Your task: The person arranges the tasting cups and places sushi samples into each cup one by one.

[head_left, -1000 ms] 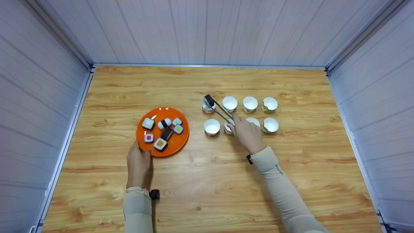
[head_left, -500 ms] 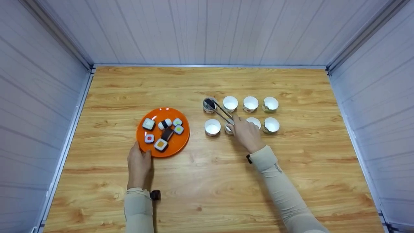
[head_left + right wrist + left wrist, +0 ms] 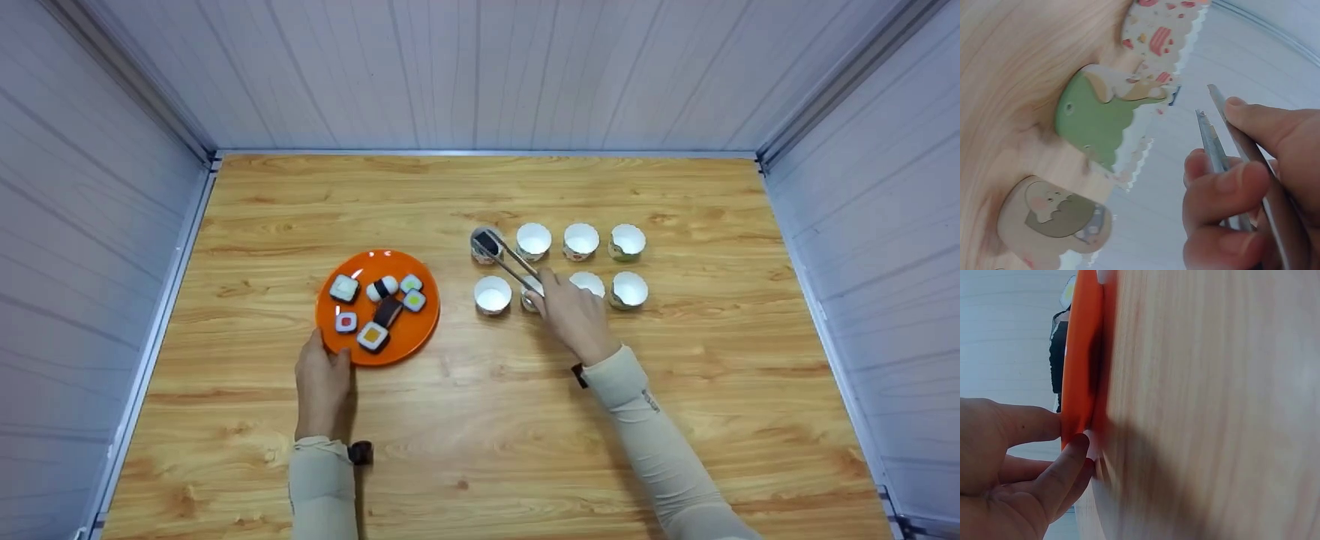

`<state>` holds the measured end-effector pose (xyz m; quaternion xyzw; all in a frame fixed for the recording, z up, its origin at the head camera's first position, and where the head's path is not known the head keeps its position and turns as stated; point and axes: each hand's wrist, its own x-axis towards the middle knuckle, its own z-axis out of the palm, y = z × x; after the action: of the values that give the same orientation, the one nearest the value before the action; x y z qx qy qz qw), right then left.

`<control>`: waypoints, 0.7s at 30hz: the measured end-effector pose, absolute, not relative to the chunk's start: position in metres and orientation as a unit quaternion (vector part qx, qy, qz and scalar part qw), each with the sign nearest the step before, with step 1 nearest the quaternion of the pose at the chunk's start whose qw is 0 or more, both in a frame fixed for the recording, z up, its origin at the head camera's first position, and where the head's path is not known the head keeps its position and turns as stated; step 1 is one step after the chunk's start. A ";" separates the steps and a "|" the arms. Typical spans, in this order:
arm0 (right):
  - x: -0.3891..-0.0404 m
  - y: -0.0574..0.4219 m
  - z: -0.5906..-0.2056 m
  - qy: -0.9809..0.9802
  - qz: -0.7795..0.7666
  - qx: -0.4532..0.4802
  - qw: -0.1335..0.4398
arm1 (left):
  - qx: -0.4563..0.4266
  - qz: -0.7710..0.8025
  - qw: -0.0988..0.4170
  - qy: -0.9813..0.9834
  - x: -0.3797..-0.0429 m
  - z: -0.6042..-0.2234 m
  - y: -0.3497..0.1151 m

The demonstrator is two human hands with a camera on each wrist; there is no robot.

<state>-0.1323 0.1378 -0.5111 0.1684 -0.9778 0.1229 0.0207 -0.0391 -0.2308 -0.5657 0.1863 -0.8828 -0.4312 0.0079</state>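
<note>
In the head view my left hand (image 3: 322, 382) pinches the near left rim of an orange plate (image 3: 420, 334), thumb on top and fingers beneath in the left wrist view. Several toy sushi pieces lie on it, among them an orange-centred roll (image 3: 373, 337) and a white piece with a black band (image 3: 382, 288). My right hand (image 3: 576, 311) holds slim metal tongs (image 3: 517, 266), their tips spread in the right wrist view (image 3: 1207, 112). They reach over the back left paper cup (image 3: 486, 256), where a dark sushi piece (image 3: 487, 241) sits inside the rim, between the tips.
Several more white-lined paper cups stand in two rows, including the front left cup (image 3: 493, 295) and the back right cup (image 3: 627, 241). My right hand overlaps part of the front row. Pale panel walls (image 3: 480, 75) enclose the wooden table (image 3: 465, 420) behind and at both sides.
The dark sushi piece has gone down from above the back left cup into it, and the tong tips have spread around it. My left hand and the plate have stayed put.
</note>
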 end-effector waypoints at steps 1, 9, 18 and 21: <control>-0.131 0.137 -0.510 -0.977 0.125 0.170 0.021 | 0.188 -0.432 0.006 -0.882 -0.039 -0.565 -0.230; -0.115 0.122 -0.508 -0.968 0.123 0.218 0.018 | 0.198 -0.439 0.000 -0.876 -0.038 -0.565 -0.231; -0.097 0.102 -0.517 -0.948 0.123 0.292 0.017 | 0.196 -0.445 0.003 -0.874 -0.040 -0.564 -0.229; -0.094 0.096 -0.522 -0.945 0.110 0.307 0.035 | 0.199 -0.446 0.007 -0.873 -0.039 -0.564 -0.228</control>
<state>-0.0944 0.0958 -0.5220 0.3069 -0.9447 0.1103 0.0348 -0.0390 -0.2284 -0.5644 0.1988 -0.8728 -0.4456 0.0074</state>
